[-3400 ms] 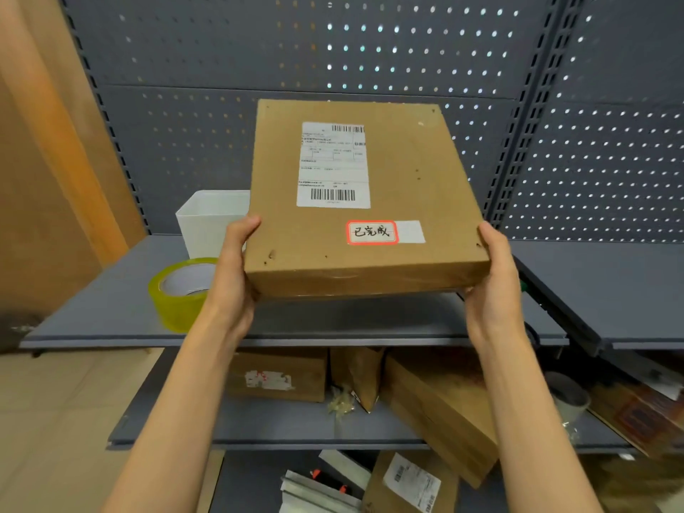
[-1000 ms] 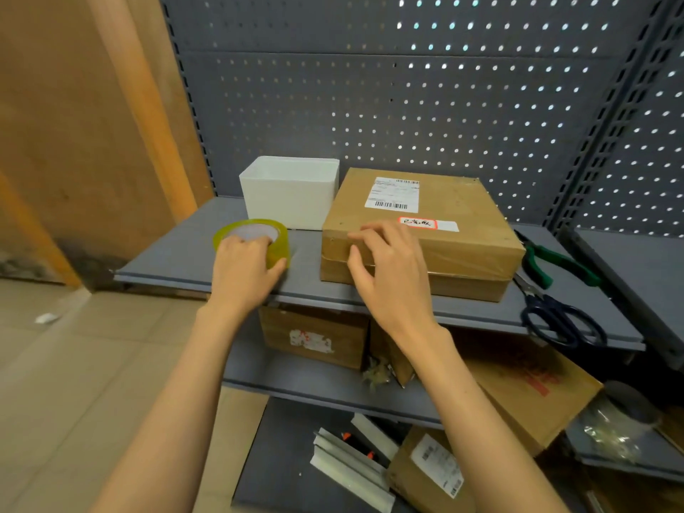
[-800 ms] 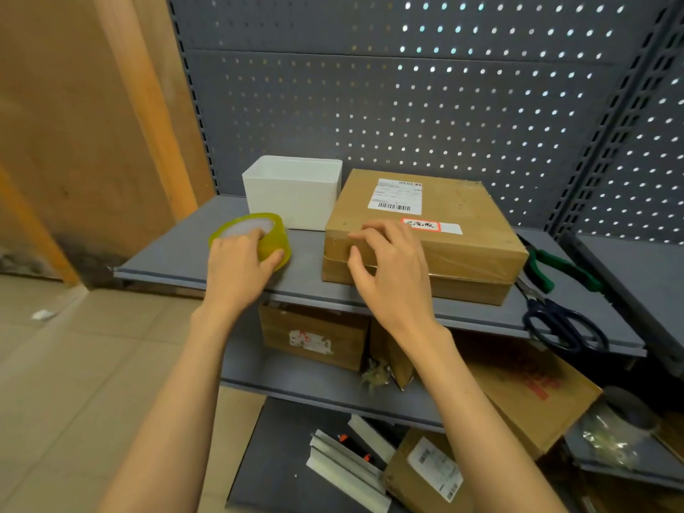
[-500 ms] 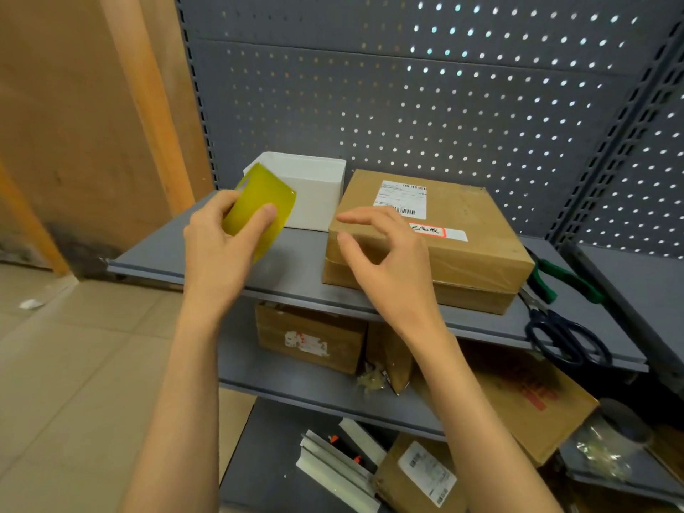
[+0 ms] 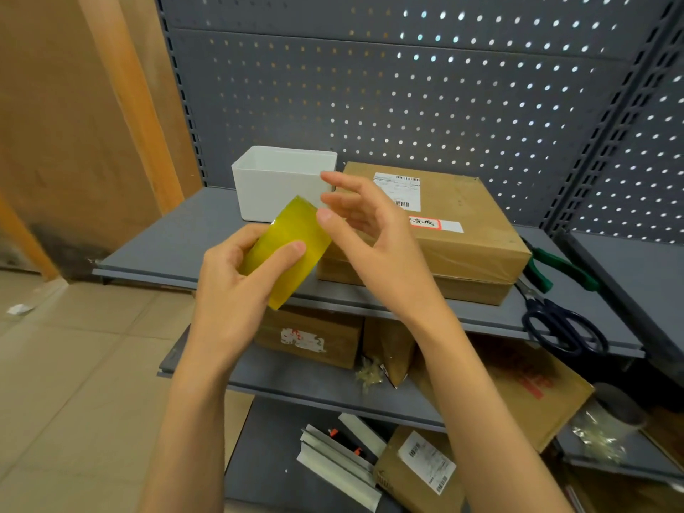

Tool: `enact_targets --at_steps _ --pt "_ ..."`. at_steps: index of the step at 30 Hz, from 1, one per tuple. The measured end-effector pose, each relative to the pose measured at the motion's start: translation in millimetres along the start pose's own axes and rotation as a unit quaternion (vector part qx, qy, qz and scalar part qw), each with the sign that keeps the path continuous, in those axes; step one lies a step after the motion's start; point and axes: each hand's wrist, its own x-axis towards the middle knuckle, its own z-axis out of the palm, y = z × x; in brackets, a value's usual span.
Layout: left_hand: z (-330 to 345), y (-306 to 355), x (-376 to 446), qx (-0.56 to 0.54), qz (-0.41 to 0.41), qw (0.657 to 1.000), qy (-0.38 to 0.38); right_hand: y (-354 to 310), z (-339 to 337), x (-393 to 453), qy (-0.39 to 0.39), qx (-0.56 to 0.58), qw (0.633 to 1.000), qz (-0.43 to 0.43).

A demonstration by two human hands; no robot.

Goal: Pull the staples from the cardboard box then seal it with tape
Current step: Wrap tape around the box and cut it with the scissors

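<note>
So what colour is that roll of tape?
Yellow and see-through-looking. The tape roll, held in the left hand, shows best in the head view.

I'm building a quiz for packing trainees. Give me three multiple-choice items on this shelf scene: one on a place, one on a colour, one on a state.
1. Where do the scissors lie?
A. Right of the cardboard box
B. Inside the white bin
C. On the floor

2. What colour is the tape roll?
A. Red
B. Yellow
C. Black

3. What is the left hand doing?
A. Resting flat
B. Hanging idle
C. Gripping the tape roll

Answers: 1 A, they rest on the shelf by the box's right side; 2 B, the roll is translucent yellow; 3 C, thumb and fingers wrap the roll.
</note>
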Motion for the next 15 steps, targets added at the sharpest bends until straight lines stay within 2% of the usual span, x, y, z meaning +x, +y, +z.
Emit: enact_targets --at_steps 3,15 --pt "0.1 -0.9 -2.0 0.001 -0.005 1.0 -0.014 2.3 0.6 0.1 -0.016 -0.001 1.0 0.011" --pt "1.4 0.4 -7.4 0.034 -0.007 0.998 -0.047 8.5 -1.7 -0.4 0.034 0.008 0.999 0.002"
